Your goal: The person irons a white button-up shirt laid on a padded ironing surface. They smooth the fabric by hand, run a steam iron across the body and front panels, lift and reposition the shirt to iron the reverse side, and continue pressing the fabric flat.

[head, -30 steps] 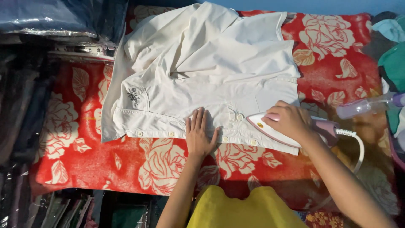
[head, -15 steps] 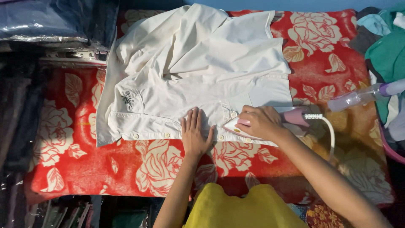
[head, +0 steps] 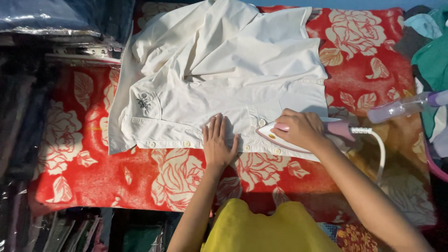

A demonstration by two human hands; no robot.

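Observation:
A white button-up shirt [head: 224, 79] lies spread on a red cloth with cream roses [head: 84, 177]. My left hand [head: 218, 145] lies flat, fingers apart, on the shirt's button edge. Just to its right, my right hand [head: 301, 129] grips the pink handle of a white and pink iron [head: 275, 136]. The iron's pointed nose faces left on the shirt's lower edge, a short gap from my left hand. Its white cord [head: 380, 149] loops off to the right.
A clear spray bottle with a purple top [head: 403, 107] lies at the right. Teal and grey clothes [head: 434, 51] are heaped at the far right. Dark plastic-wrapped bundles [head: 42, 18] fill the left side and upper left corner.
The iron and my right hand have slid left along the shirt's lower edge, closing on my left hand. My left hand has stayed pressed flat on the shirt.

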